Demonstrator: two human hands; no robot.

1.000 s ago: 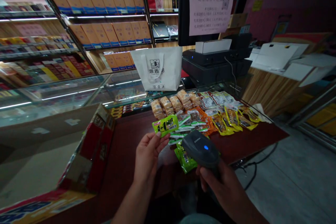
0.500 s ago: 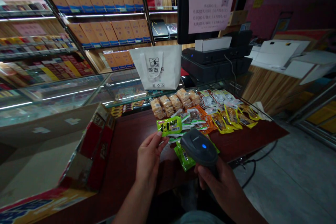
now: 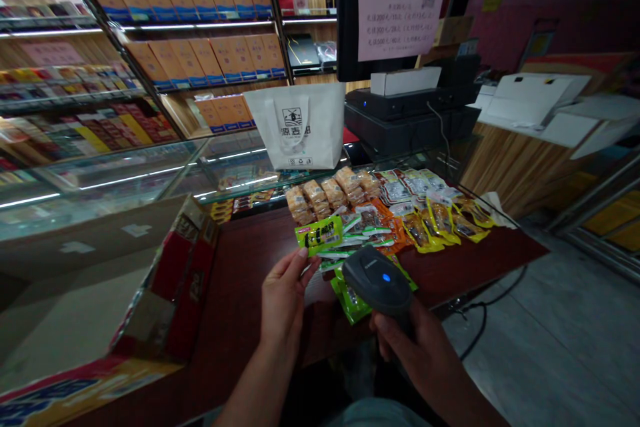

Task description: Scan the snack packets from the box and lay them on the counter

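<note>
Between the thumb and fingers of my left hand (image 3: 287, 290) is a bright green snack packet (image 3: 319, 235), pinched at its lower left corner and raised over the counter. My right hand (image 3: 415, 340) grips a dark handheld barcode scanner (image 3: 375, 280) with a blue light on top. The scanner's head points toward the packets and partly hides more green packets (image 3: 353, 303) lying beneath it. Behind the held packet lie white-and-green packets (image 3: 367, 220), orange packets (image 3: 395, 230), yellow packets (image 3: 427, 230) and a row of wrapped bread-like pieces (image 3: 325, 193).
An open cardboard box (image 3: 190, 273) stands at the left on the dark red counter (image 3: 240, 293). A white tote bag (image 3: 300, 127) sits on the glass case behind the snacks. Farther right is a till screen (image 3: 350, 27) bearing a pink notice (image 3: 400, 10). Cables hang by the counter's right edge.
The green packet in my left hand has tilted slightly and shifted a little left and up; its printed front is now more visible. The scanner has barely moved.
</note>
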